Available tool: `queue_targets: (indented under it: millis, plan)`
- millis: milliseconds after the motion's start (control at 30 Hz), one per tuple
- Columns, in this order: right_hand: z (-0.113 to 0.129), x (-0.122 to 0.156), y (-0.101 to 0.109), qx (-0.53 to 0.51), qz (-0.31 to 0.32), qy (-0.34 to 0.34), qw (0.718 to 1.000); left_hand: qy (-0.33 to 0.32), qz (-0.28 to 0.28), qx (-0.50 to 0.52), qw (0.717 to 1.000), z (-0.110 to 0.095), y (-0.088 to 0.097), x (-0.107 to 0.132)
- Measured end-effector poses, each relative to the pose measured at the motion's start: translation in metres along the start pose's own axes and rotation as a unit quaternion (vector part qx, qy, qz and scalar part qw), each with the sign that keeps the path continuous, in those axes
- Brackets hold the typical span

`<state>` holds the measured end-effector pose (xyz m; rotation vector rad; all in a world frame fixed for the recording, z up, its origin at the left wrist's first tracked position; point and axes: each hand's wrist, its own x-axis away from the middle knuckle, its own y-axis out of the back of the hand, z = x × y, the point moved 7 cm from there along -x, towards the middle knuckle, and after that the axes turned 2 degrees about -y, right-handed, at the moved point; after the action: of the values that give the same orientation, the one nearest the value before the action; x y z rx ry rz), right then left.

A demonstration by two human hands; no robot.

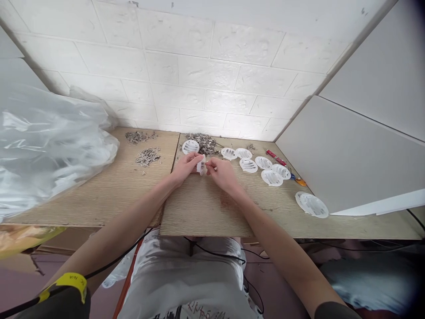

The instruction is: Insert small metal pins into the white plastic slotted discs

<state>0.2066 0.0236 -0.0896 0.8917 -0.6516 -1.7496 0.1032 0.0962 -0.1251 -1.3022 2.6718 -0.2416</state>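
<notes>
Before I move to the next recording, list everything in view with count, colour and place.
Held disc: one, white, centre
Loose discs: seven, white, rear, mostly right
Overlapping discs: count unclear, white, far right
Metal-part heaps: four, grey, rear
Red item: one, red, right rear
Two-tone item: one, blue-orange, right
Plastic sheeting: count unclear, translucent, left
Tabletop: two sections, brown, middle
Wall: one, white, back
Panels: several, pale grey, right
Cables: several, black, lower area
Band: one, yellow, lower left
Clothing: whitish, bottom centre
Left hand: one, bare, holding disc
Right hand: one, bare, beside disc
</notes>
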Motion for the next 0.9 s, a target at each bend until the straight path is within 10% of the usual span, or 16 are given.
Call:
queue_targets:
  millis: [900]
  plan:
    - [-0.002,-0.002,-0.01,-0.064,0.079,-0.031,0.994,-0.033,-0.083,0.039,0.995,0.004,0.014,-0.008]
